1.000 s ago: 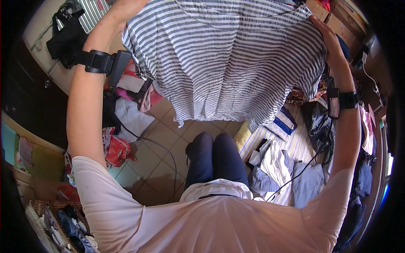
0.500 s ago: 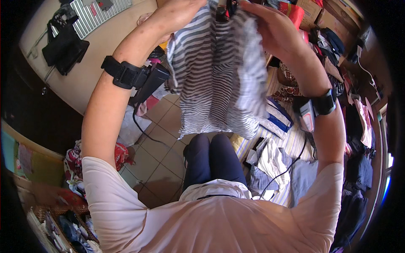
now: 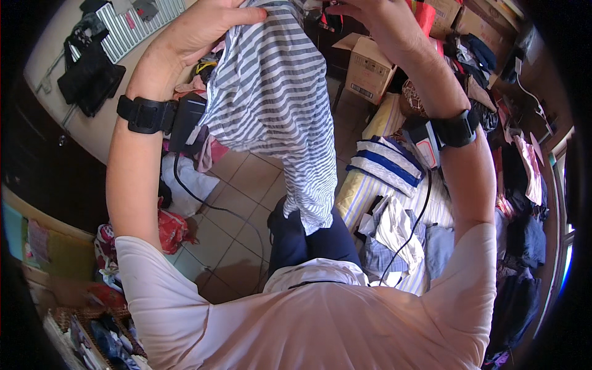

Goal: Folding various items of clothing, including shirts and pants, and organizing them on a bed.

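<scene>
A grey-and-white striped garment (image 3: pixel 271 92) hangs from my left hand (image 3: pixel 206 24) at the top of the view. The thumb of that hand is pressed over its upper edge, with the fingers behind. Its lower end narrows and dangles in front of my knees; its top runs out of the picture. To the right, my right hand (image 3: pixel 379 18) is raised and apart from the cloth. Its fingers reach leftward, partly cut off by the upper edge, with nothing seen in them.
A folded blue-and-white striped cloth (image 3: pixel 388 165) and a pile of clothes (image 3: pixel 391 237) lie on a yellow-striped bed (image 3: pixel 351 200) at right. An open cardboard box (image 3: pixel 370 69) stands beyond. White and red bags (image 3: pixel 176 228) sit on the tiled floor at left. Black cables run from both wrist devices.
The striped garment, earlier spread between both hands, now hangs to the left from my left hand. That hand moved left and the right hand came away from the cloth.
</scene>
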{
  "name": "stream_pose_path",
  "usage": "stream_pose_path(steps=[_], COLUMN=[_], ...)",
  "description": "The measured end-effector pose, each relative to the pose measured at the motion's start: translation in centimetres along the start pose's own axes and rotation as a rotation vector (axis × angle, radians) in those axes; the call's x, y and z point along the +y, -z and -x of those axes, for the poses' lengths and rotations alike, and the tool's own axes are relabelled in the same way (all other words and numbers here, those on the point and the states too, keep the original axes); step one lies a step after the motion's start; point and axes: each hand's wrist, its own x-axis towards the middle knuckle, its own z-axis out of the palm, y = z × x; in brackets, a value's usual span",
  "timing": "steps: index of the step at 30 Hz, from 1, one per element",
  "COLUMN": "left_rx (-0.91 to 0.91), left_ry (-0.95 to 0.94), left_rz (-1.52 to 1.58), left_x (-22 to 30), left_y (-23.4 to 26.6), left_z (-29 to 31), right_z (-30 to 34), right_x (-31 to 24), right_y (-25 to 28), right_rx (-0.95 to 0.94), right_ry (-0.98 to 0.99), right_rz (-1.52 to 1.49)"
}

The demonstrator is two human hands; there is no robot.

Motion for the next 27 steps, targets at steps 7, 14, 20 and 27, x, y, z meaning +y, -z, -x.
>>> stream_pose_path(steps=[7,14,20,27], left_rx=[-0.076,0.07,0.197,0.509], left_ry=[-0.063,0.091,0.1,0.252], left_rz=[0.241,-0.001,-0.559,-0.914], left_x=[0.8,0.2,-3.6,-5.8], left_y=[0.2,1.5,5.4,3.9], left_z=[1.1,2.3,2.3,0.4], right_z=[2.1,0.9,-0.2,-1.6], right_x=[6.4,5.5,3.9,11.6], right_y=[-2.0,-0.5,-0.9,1.6], right_rx=[-0.406,-0.185,-0.208,-0.092], right_ry=[-0.377,-0.348,-0.301,0.018], right_rz=[-0.512,-0.464,-0.295,0.823])
